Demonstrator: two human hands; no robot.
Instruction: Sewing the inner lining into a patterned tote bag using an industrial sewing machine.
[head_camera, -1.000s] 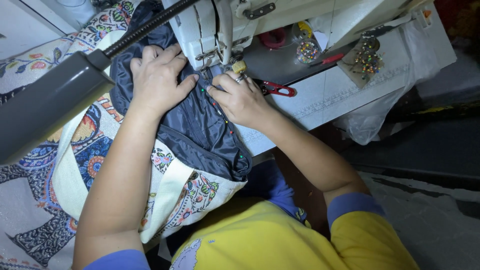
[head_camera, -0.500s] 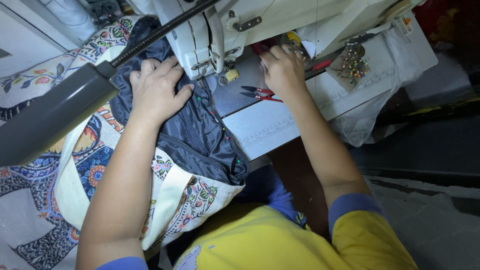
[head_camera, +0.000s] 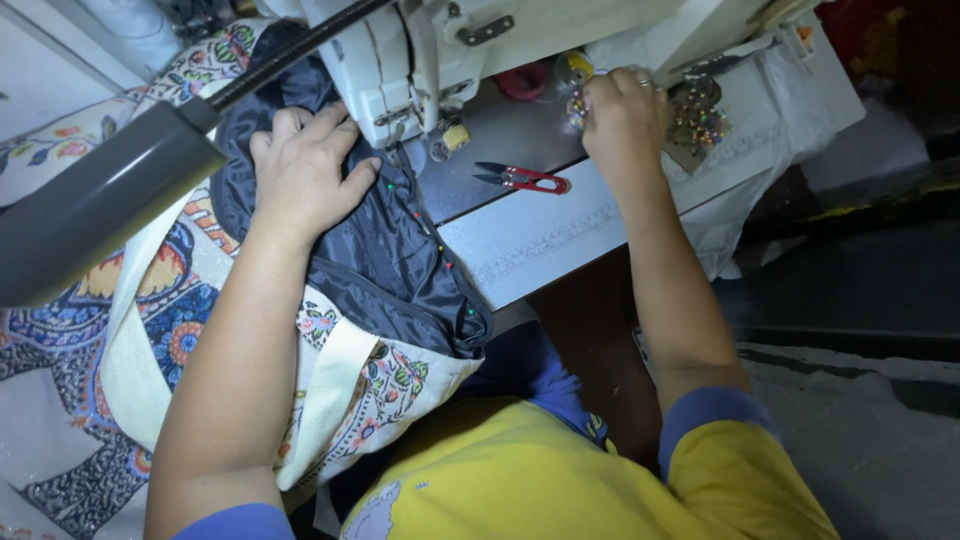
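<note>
Dark blue lining fabric (head_camera: 385, 265) lies left of centre in the frame, spread over a floral-printed bag (head_camera: 330, 390) and running up under the white sewing machine (head_camera: 420, 50) at the top. Coloured pin heads dot its edge near the machine bed. The left hand (head_camera: 305, 175) lies flat on the fabric, palm down and fingers spread, pressing it rather than grasping it, just left of the presser foot area. The right hand (head_camera: 625, 115) is in the upper right of the frame, well apart from the fabric, its fingertips bunched at a cluster of colour-headed pins (head_camera: 700, 120) on the table (head_camera: 560, 240); whether it actually pinches a pin cannot be told. Red-handled thread snips (head_camera: 525, 178) lie on the grey table surface between the two hands, touching neither. A grey lamp arm (head_camera: 100, 205) crosses the upper left of the frame, above the left forearm. The person's yellow shirt with blue sleeve trim fills the bottom of the frame.
</note>
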